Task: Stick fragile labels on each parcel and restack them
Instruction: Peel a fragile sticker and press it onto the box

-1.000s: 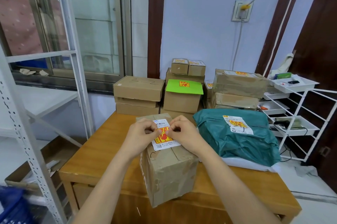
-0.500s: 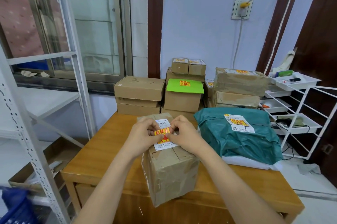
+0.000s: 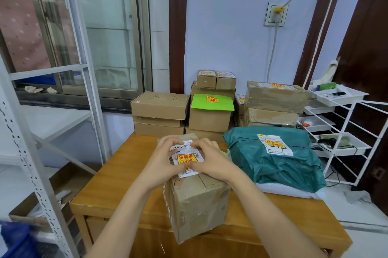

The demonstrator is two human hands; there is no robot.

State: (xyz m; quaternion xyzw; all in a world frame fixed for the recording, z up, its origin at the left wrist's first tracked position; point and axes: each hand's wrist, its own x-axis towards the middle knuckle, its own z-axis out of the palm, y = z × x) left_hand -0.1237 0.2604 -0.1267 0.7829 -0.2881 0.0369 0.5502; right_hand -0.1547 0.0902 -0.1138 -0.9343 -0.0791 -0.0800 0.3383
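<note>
A tape-wrapped cardboard parcel [image 3: 197, 205] stands at the near edge of the wooden table [image 3: 117, 190]. On its top, a yellow and red fragile label [image 3: 187, 158] lies flat over the white shipping label. My left hand [image 3: 162, 159] and my right hand [image 3: 210, 159] rest on the parcel's top on either side of the label. Their thumbs meet at its lower edge and press it down, and their fingertips touch the top beyond it. Right of the parcel lies a green plastic mailer bag [image 3: 279, 169] that carries its own fragile label.
Stacks of boxes stand at the table's back: one marked 3-2 [image 3: 159, 106], a green-topped one [image 3: 212, 119] and a taped stack [image 3: 275, 100], most with fragile labels. A white wire rack [image 3: 344, 123] is at the right, grey metal shelving [image 3: 27, 131] at the left.
Both hands held the fragile label up between fingertips over the parcel; it now lies flat on the top. The thumbs have slid down to its lower edge.
</note>
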